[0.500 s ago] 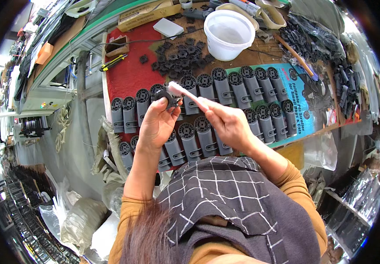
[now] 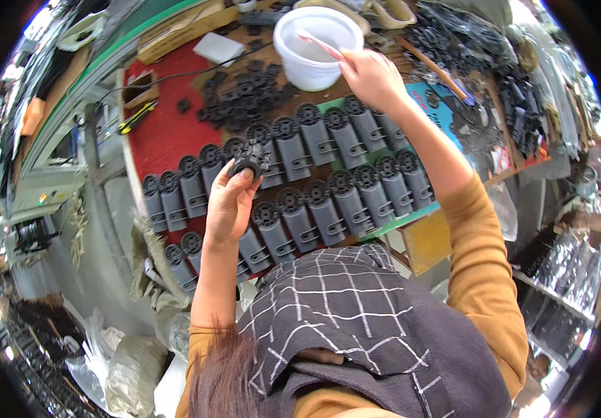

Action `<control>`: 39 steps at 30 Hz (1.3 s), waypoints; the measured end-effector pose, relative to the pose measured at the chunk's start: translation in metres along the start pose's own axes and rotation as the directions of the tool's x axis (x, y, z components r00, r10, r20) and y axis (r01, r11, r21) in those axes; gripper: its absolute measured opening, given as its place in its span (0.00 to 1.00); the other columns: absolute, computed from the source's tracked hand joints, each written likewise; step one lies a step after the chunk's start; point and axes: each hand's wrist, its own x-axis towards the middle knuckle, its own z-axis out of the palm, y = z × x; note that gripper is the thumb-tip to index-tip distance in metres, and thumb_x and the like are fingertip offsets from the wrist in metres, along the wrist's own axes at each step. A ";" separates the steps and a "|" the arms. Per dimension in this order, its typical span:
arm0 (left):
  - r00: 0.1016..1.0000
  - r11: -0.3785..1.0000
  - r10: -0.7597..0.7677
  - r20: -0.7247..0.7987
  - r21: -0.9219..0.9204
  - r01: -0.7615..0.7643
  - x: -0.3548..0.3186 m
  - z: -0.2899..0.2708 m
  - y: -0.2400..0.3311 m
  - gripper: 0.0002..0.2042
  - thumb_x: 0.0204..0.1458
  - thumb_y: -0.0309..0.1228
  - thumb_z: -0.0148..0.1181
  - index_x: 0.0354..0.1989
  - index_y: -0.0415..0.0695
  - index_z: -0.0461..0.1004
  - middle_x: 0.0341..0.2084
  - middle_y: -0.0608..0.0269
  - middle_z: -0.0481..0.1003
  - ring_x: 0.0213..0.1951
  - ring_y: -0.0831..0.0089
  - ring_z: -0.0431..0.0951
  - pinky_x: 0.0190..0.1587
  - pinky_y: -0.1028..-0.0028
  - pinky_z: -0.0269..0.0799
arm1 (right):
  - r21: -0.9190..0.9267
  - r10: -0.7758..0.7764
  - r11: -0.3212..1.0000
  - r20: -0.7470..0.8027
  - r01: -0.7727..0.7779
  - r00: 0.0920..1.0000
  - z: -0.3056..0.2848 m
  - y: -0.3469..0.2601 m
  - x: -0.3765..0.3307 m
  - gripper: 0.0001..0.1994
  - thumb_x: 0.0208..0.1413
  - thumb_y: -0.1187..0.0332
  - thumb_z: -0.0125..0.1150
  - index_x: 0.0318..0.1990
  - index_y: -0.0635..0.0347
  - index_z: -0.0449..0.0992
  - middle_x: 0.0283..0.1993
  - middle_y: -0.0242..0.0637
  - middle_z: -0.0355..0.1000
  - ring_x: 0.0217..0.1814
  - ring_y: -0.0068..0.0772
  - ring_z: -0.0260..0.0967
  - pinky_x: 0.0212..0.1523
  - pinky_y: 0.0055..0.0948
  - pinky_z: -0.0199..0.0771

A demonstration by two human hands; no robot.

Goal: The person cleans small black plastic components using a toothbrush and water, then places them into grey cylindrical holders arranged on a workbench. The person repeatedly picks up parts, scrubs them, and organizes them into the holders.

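Observation:
My left hand [image 2: 228,209] pinches a small black plastic part [image 2: 246,169], round at its near end, just above the rows of grey tubes. Over at the white bucket [image 2: 303,75], my right hand [image 2: 375,82] grips a slim pink brush [image 2: 328,49]. The brush's far end reaches over the bucket's opening; whether it touches what is inside, I cannot tell. Two rows of grey plastic tubes stand on the table, a back row [image 2: 309,148] and a front row [image 2: 325,221], with round black spoked ends facing up.
Loose black parts [image 2: 241,94] lie heaped on the red cloth [image 2: 163,136]. Near the left edge are a yellow-black cutter knife [image 2: 137,117] and a small cardboard box [image 2: 140,89]. A wooden-handled tool [image 2: 434,68] and bagged black parts [image 2: 544,132] occupy the right side.
My right hand has carried the brush away from the black part, up and right to the bucket. The left hand still holds the part, slightly lower. The whole view has shifted.

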 end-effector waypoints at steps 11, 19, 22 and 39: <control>0.964 0.964 -0.261 0.047 -0.027 0.263 0.051 0.051 -0.053 0.22 0.51 0.19 0.61 0.57 0.37 0.69 0.47 0.62 0.75 0.49 0.75 0.75 0.58 0.73 0.69 | 0.753 0.106 0.449 0.490 -0.482 0.865 0.001 -0.007 -0.080 0.11 0.59 0.65 0.61 0.42 0.63 0.81 0.40 0.30 0.77 0.45 0.18 0.70 0.48 0.23 0.69; 0.896 0.897 -0.440 0.057 -0.007 0.441 0.078 0.068 -0.075 0.22 0.50 0.21 0.64 0.55 0.36 0.70 0.46 0.63 0.76 0.48 0.77 0.75 0.55 0.76 0.70 | 0.784 0.194 0.088 0.592 -0.615 0.782 0.001 0.017 -0.104 0.06 0.57 0.69 0.64 0.37 0.62 0.77 0.33 0.23 0.73 0.37 0.12 0.65 0.42 0.16 0.65; 0.900 0.900 -0.434 0.043 -0.023 0.435 0.084 0.060 -0.081 0.20 0.50 0.21 0.63 0.53 0.37 0.72 0.45 0.62 0.77 0.47 0.76 0.76 0.55 0.75 0.70 | 0.841 0.271 0.019 0.516 -0.540 0.813 0.017 0.043 -0.117 0.07 0.56 0.69 0.64 0.38 0.63 0.77 0.34 0.24 0.73 0.37 0.12 0.66 0.43 0.15 0.65; 0.871 0.890 -0.454 -0.188 -0.039 0.455 0.075 0.035 -0.087 0.16 0.49 0.24 0.64 0.47 0.43 0.73 0.42 0.65 0.77 0.45 0.74 0.76 0.53 0.72 0.71 | -0.225 -0.044 0.971 0.157 0.079 0.987 0.070 0.230 -0.091 0.09 0.48 0.74 0.58 0.38 0.51 0.78 0.42 0.26 0.72 0.52 0.34 0.65 0.51 0.36 0.61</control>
